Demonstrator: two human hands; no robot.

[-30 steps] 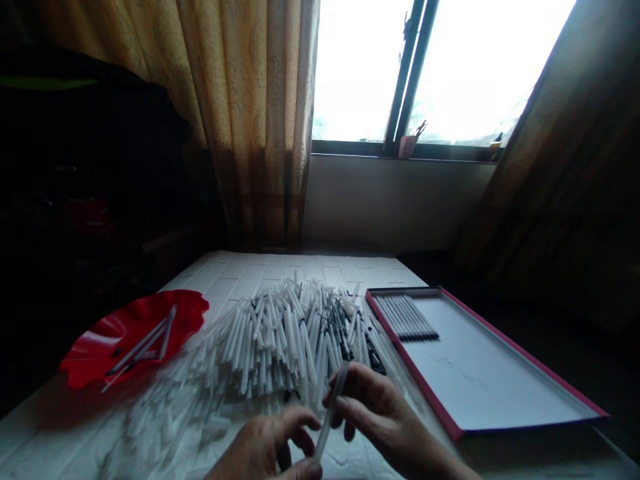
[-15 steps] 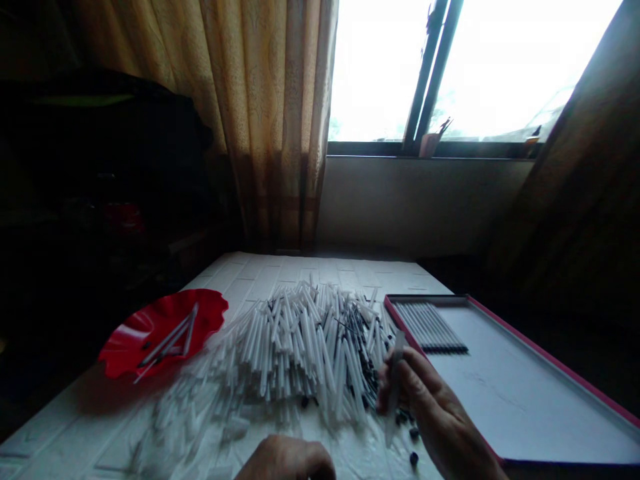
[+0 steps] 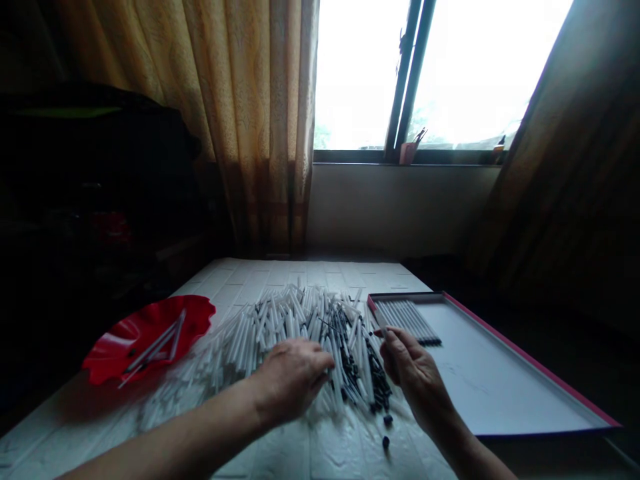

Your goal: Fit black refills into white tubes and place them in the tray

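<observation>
Since half a second ago the left hand [image 3: 293, 377] has been stretched forward onto the heap of white tubes [image 3: 280, 333], fingers spread on it. One tube [image 3: 381, 323] is pinched in the right hand [image 3: 413, 373], just beside the red-rimmed tray [image 3: 500, 373]. No writing can be read.

Left hand [image 3: 293, 377] palm-down, right hand [image 3: 413, 370] pinching.

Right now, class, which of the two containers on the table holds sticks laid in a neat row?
The pink-edged flat tray on the right; its sticks lie side by side, unlike the red dish.
</observation>
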